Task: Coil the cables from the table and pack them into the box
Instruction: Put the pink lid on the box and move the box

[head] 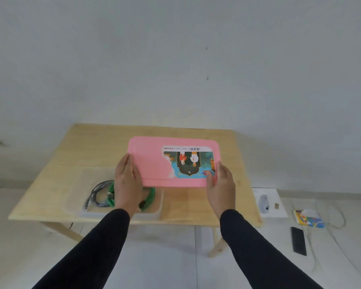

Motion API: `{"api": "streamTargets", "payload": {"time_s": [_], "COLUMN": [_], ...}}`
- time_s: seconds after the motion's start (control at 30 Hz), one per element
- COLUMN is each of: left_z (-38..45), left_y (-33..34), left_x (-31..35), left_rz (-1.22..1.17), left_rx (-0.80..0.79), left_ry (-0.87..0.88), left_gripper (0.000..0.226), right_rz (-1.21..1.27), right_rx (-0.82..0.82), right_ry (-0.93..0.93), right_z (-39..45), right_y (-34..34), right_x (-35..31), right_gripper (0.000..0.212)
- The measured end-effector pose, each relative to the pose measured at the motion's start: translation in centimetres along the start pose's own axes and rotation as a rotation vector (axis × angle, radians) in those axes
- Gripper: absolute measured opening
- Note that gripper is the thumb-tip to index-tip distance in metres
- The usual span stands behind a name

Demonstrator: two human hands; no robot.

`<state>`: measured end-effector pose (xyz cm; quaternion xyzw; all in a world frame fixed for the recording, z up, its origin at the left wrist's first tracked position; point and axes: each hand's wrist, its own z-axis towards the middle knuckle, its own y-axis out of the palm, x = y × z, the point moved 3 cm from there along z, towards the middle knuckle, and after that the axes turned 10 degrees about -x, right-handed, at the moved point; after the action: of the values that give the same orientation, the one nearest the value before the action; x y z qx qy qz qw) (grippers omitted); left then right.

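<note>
The left hand (127, 180) is gripping the left edge of a pink lid (154, 161), fingers laid flat along it, and the right hand (219, 182) is pinching the lid's near right corner, thumb on top. Both arms are wearing black sleeves (258, 247). The lid is being held tilted above the middle of the table (88, 142), and its sticker (189, 162) is facing the camera upside down; two cartoon figures, a barcode and a line ending "5 pcs" are showing, while the rest of the print is too blurred to read.

One clear box (121, 211) is sitting at the table's near edge, left of centre, partly behind the left hand. Two coiled cables are lying inside it: a grey cable (96, 195) toward the left wall and a green cable (150, 197) just beside it.

On the floor to the right of the table, a white carton (277, 209), a colourful packet (308, 220) and a black flat object (298, 240) are lying apart.
</note>
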<state>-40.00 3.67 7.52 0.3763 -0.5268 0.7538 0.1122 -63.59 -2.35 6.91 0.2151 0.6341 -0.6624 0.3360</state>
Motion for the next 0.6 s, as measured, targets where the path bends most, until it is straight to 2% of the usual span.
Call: {"api": "streamTargets", "payload": {"time_s": [0.27,0.4,0.6], "left_z": [-1.0,-1.7,-2.2], "left_y": [-8.9,-9.7,-9.1], "left_x": [-11.5,-15.0,-16.8], "left_rz": [0.041,0.039,0.033], "left_rx": [-0.049,-0.115,-0.187], "left_ry": [-0.088,-0.104,-0.085], "left_gripper": [0.043,0.043,0.042], "right_rz": [0.026,-0.03,-0.112], "right_rx": [-0.103,-0.097,-0.086], "right_ry": [0.062,0.121,0.19], "right_z": [-4.5,-6.1,-7.5], "right_y": [11.0,13.8,14.7], "right_x": [-8.1,-9.2,-9.0], "right_gripper": [0.044,0.044,0.045]}}
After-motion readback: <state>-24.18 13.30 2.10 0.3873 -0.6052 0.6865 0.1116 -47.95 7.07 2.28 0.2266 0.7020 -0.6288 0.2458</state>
